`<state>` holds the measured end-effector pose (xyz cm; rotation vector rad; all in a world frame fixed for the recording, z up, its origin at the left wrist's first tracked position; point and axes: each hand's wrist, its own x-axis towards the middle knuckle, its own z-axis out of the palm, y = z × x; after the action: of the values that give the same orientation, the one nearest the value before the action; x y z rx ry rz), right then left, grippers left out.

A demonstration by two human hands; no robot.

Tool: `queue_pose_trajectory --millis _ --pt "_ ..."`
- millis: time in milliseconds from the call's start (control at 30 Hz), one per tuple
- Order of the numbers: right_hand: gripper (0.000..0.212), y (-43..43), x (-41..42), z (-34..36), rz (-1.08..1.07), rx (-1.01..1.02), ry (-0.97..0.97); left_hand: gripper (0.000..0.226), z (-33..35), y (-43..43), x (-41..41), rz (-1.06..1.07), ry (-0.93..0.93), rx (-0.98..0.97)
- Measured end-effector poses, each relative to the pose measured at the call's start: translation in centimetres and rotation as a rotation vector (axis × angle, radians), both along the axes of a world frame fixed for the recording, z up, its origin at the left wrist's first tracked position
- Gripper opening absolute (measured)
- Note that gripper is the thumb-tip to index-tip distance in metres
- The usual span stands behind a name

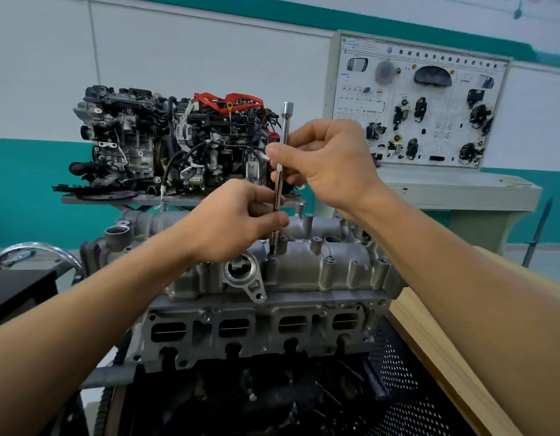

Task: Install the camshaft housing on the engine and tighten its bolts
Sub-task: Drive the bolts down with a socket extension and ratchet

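Teal-banded wall (36,190); engine (256,325) on perforated stand (398,372), apparently.

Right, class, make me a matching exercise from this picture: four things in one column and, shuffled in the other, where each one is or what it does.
Things
1. left hand
2. right hand
3. camshaft housing
4. display board

Places and states
A. stands far back on the right
B. pinches the socket bar high up
C. sits on the engine
D. grips the socket bar low down

Pairs: 1-D, 2-B, 3-C, 4-A
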<state>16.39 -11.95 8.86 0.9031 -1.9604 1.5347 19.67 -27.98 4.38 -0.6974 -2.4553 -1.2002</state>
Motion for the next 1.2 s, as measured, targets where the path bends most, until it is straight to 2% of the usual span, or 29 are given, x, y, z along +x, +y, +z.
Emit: queue_pose_trajectory --millis 67,133,200,267,333,433,533,567,633,700,833,900,967,1067,1133,1200 --pt "0.024 0.0 -0.3 -0.3 -0.073 -0.055 0.034 0.014 -0.6 0.4 0.2 0.101 0.089 0.086" --pt "0.022 -0.3 -0.4 -0.4 -0.055 -0.051 0.032 0.018 -0.8 0.5 0.1 0.159 0.145 0.111" --pt "0.012 -0.4 -0.2 -0.2 0.048 -0.006 -0.013 0.013 -0.6 0.3 0.0 0.126 0.105 0.079" --pt "0.012 -0.2 -0.1 0.0 0.210 0.030 -0.104 0.008 -0.3 -0.1 -0.1 0.051 0.030 0.032" --pt "0.014 0.1 0.1 0.2 0.265 0.070 -0.127 0.015 0.0 -0.4 -0.1 -0.016 -0.017 -0.014" --pt "0.010 0.2 0.1 0.0 0.100 0.080 -0.035 0.015 0.0 -0.2 -0.1 -0.031 -0.020 -0.023" --pt "0.027 -0.1 -0.2 -0.3 -0.084 0.017 0.069 0.029 -0.7 0.3 0.1 0.089 0.081 0.069" --pt "0.030 -0.2 -0.2 -0.3 -0.110 0.026 0.081 0.028 -0.8 0.4 0.1 0.127 0.115 0.110" --pt "0.027 -0.4 0.0 -0.2 -0.097 0.066 0.057 0.019 -0.8 0.3 0.1 0.136 0.125 0.126" --pt "0.014 -0.5 0.2 0.1 0.015 0.096 0.000 0.009 -0.6 0.1 0.1 0.075 0.070 0.087" --pt "0.013 0.0 0.2 0.0 0.179 0.133 -0.106 0.017 0.1 -0.3 0.0 -0.017 0.007 -0.038" --pt "0.012 0.2 0.1 -0.4 0.156 0.092 -0.110 0.018 0.1 -0.2 -0.1 -0.028 0.014 -0.075" --pt "0.014 0.1 0.0 -0.6 0.039 0.054 -0.031 0.010 -0.3 0.2 -0.1 0.016 0.052 -0.061" --pt "0.031 -0.4 -0.3 -0.7 -0.119 0.010 0.105 0.022 -0.9 0.6 -0.1 0.176 0.165 0.078" --pt "0.030 -0.7 -0.2 -0.7 -0.136 0.044 0.115 0.025 -1.0 0.5 -0.1 0.191 0.189 0.104" --pt "0.022 -0.9 0.1 -0.4 -0.028 0.077 0.043 0.018 -0.8 0.3 0.0 0.137 0.148 0.084"
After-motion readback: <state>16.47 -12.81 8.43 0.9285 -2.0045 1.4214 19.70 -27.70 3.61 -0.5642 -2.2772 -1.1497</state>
